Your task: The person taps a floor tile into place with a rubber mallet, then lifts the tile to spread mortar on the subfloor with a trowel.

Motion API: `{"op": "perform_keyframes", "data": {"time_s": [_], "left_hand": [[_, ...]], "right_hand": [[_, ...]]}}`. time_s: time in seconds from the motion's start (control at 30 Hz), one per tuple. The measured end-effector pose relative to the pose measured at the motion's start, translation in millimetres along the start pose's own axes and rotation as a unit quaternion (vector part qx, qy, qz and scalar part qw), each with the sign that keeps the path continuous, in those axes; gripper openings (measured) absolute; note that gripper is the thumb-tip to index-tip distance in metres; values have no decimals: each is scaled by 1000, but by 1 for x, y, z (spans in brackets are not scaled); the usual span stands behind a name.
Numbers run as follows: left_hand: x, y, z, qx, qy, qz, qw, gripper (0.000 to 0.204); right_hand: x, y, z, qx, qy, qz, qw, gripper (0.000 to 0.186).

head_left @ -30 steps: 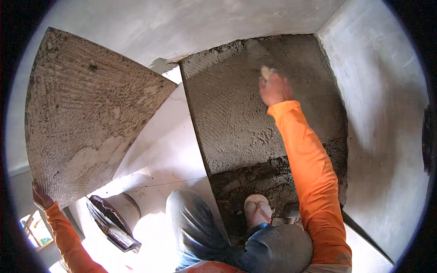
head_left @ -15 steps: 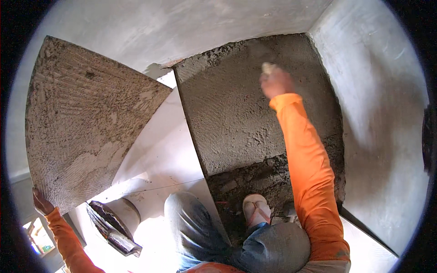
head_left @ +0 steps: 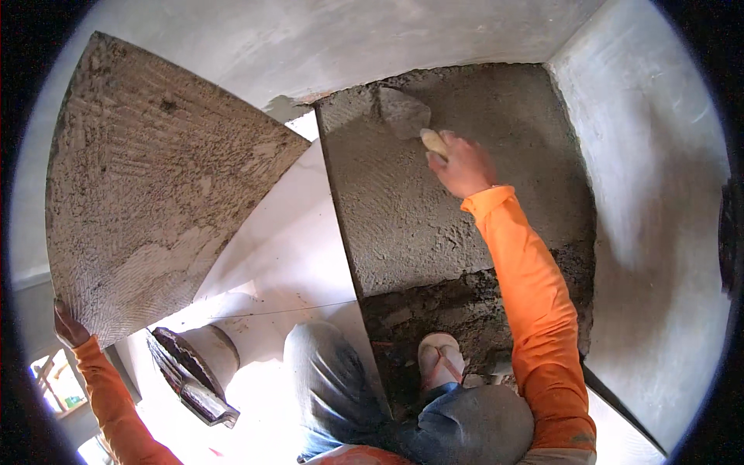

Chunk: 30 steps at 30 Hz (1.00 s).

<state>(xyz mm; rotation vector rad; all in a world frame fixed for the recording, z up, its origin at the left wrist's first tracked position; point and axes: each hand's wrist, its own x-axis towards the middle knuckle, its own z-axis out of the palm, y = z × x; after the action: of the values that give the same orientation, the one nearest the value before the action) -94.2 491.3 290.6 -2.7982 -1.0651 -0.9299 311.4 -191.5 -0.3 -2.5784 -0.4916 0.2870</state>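
Observation:
My right hand [head_left: 466,167] is closed around the pale handle of a trowel [head_left: 404,113], whose grey blade lies on the wet mortar bed [head_left: 418,209] near its far left corner. At the left, my left hand [head_left: 71,325] grips the lower edge of a large tile [head_left: 163,186] tilted up on edge. Its back faces me, ridged and smeared with mortar residue. The fingers of that hand are partly hidden by the tile's edge.
Glossy white floor tiles [head_left: 287,232] border the mortar on the left. A dark-rimmed bucket [head_left: 203,364] lies on them, below the raised tile. Grey plastered walls [head_left: 651,209] rise behind and at right. My sandalled foot [head_left: 442,360] rests on rough, dark ground.
My right hand has moved left and slightly nearer, and the trowel blade now shows clearly. The view has shifted a little; the tile stays held up in my left hand.

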Motion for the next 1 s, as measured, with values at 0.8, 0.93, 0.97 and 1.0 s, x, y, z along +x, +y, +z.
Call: {"op": "perform_keyframes", "data": {"time_s": [0.8,0.93,0.97,1.0], "left_hand": [[12,-31,-11,-49,43,-5,998,61],[10,-41,-18,-56,60,-24,996,62],[10,-43,-18,-47,63,-16,997,63],[9,-44,-18,-57,65,-4,996,64]], "right_hand": [[96,57,14,-219,125,-163,954,42],[108,46,25,-228,107,-155,955,44],[106,44,22,-221,98,-153,958,44],[102,42,17,-210,81,-154,962,45]]}}
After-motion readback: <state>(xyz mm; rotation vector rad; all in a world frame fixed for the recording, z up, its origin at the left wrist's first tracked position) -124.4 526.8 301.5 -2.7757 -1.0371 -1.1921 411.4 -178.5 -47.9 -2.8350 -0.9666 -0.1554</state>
